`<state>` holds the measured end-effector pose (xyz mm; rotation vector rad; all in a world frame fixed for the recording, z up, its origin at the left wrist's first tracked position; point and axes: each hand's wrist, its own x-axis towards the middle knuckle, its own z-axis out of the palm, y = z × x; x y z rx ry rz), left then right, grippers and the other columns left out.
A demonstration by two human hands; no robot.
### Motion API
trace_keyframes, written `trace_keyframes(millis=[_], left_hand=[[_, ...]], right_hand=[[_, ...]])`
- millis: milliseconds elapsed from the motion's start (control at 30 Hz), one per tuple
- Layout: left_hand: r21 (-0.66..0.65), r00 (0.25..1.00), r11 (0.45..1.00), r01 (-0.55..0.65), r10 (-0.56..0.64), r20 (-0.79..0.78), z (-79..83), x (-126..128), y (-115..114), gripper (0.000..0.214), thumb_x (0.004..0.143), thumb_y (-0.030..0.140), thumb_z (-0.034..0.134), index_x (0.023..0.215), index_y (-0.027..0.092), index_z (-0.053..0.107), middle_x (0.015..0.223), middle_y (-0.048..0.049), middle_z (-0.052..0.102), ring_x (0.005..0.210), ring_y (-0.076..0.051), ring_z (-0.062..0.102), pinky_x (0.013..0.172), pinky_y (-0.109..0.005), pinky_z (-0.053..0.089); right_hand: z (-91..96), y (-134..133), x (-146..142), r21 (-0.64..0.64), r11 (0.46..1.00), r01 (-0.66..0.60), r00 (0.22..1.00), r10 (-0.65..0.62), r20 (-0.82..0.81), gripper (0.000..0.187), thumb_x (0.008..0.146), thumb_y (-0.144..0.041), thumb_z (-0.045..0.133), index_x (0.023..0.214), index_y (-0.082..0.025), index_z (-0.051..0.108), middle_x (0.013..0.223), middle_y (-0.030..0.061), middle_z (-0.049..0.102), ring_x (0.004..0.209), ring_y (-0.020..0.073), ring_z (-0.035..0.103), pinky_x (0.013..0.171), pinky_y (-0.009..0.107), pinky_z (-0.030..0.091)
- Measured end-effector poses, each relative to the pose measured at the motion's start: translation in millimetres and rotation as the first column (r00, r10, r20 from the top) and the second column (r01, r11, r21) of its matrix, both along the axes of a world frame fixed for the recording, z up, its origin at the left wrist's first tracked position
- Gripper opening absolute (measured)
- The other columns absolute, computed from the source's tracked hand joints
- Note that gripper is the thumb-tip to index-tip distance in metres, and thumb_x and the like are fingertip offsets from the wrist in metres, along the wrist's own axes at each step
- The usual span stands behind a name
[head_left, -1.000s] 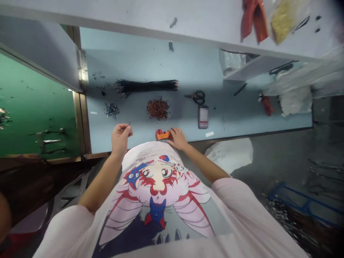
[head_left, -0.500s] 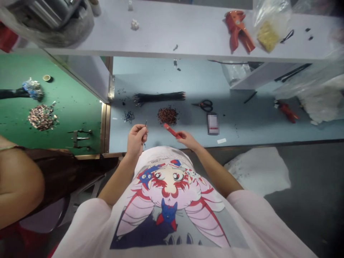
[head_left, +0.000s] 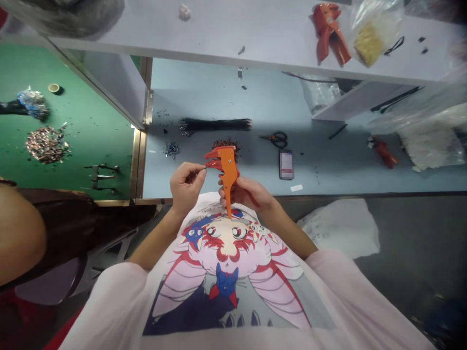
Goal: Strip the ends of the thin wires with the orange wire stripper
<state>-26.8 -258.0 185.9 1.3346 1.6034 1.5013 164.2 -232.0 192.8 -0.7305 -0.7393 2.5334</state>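
My right hand (head_left: pixel 251 192) is wrapped round the handles of orange and red wire strippers (head_left: pixel 229 167), whose jaws point left. Pinched in my left hand (head_left: pixel 187 187) is a thin dark wire (head_left: pixel 206 167), its tip at the jaws; most of it is hidden by the fingers. Behind the strippers lies a pile of copper-coloured bits (head_left: pixel 219 143), partly covered by the tool. A bundle of black wires (head_left: pixel 219 125) rests farther back on the blue table. Small blue and silver pieces (head_left: pixel 171 148) lie left of my hands.
Black-handled scissors (head_left: pixel 279 139) and a phone (head_left: pixel 286 164) lie to the right. A white shelf (head_left: pixel 270 43) crosses above the table, bearing a second pair of red strippers (head_left: pixel 330 34). At left, a person's arm (head_left: pixel 22 233) is beside a green table (head_left: pixel 91 126).
The strippers have turned from edge-on to broadside and moved to the wire in my left hand. My hands have come closer together. The view has shifted slightly.
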Motion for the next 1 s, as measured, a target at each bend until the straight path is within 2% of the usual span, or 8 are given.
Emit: trace_keyframes(millis=[100, 167, 400, 733, 1000], left_hand=[[0.044, 0.991, 0.998, 0.034, -0.028, -0.130, 6.1, 1.4, -3.7, 0.003, 0.078, 0.020, 0.062, 0.077, 0.019, 0.065, 0.071, 0.0007, 0.059, 0.063, -0.010, 0.050, 0.058, -0.024, 0.040], [0.038, 0.986, 0.997, 0.065, -0.058, -0.158, 9.1, 3.7, -5.3, 0.004, 0.078, 0.020, 0.062, 0.075, 0.019, 0.064, 0.070, 0.0008, 0.059, 0.061, -0.009, 0.048, 0.058, -0.024, 0.039], [-0.021, 0.995, 0.995, 0.096, -0.095, 0.024, 8.9, 11.1, -4.9, 0.008, 0.080, 0.022, 0.061, 0.073, 0.019, 0.062, 0.070, 0.0005, 0.057, 0.064, -0.010, 0.051, 0.058, -0.023, 0.041], [-0.059, 0.988, 0.987, 0.148, -0.145, 0.054, 8.2, 15.2, -3.8, 0.009, 0.080, 0.022, 0.060, 0.072, 0.019, 0.062, 0.070, 0.0002, 0.058, 0.065, -0.010, 0.053, 0.061, -0.024, 0.042], [-0.084, 0.981, 0.982, 0.168, -0.157, 0.116, 4.8, 18.2, -2.8, 0.011, 0.080, 0.025, 0.060, 0.072, 0.018, 0.062, 0.070, -0.0002, 0.059, 0.065, -0.011, 0.053, 0.061, -0.024, 0.043]], right_hand=[[3.0, -1.5, 2.6, 0.006, 1.000, 0.000, 0.999, 0.001, -0.032, 0.033, 0.088, -0.043, 0.050, 0.106, -0.016, 0.053, 0.087, 0.0059, 0.065, 0.073, 0.0173, 0.066, 0.068, 0.034, 0.054], [4.5, -2.6, 3.2, 0.002, 1.000, -0.005, 0.998, 0.005, -0.060, 0.032, 0.088, -0.043, 0.050, 0.105, -0.016, 0.054, 0.087, 0.0057, 0.065, 0.073, 0.0174, 0.066, 0.068, 0.034, 0.054], [10.6, -3.1, 3.6, 0.000, 1.000, -0.008, 0.999, 0.008, -0.044, 0.031, 0.089, -0.043, 0.045, 0.103, -0.016, 0.052, 0.083, 0.0056, 0.065, 0.071, 0.0166, 0.064, 0.065, 0.032, 0.053], [9.0, 1.3, 2.5, -0.015, 0.999, -0.037, 0.996, 0.036, -0.078, 0.033, 0.086, -0.045, 0.050, 0.104, -0.017, 0.052, 0.087, 0.0052, 0.063, 0.073, 0.0180, 0.064, 0.069, 0.035, 0.054], [2.8, 2.0, 0.9, -0.012, 0.999, -0.051, 0.995, 0.050, -0.082, 0.028, 0.088, -0.044, 0.044, 0.098, -0.018, 0.050, 0.086, 0.0047, 0.062, 0.071, 0.0170, 0.063, 0.066, 0.035, 0.054]])
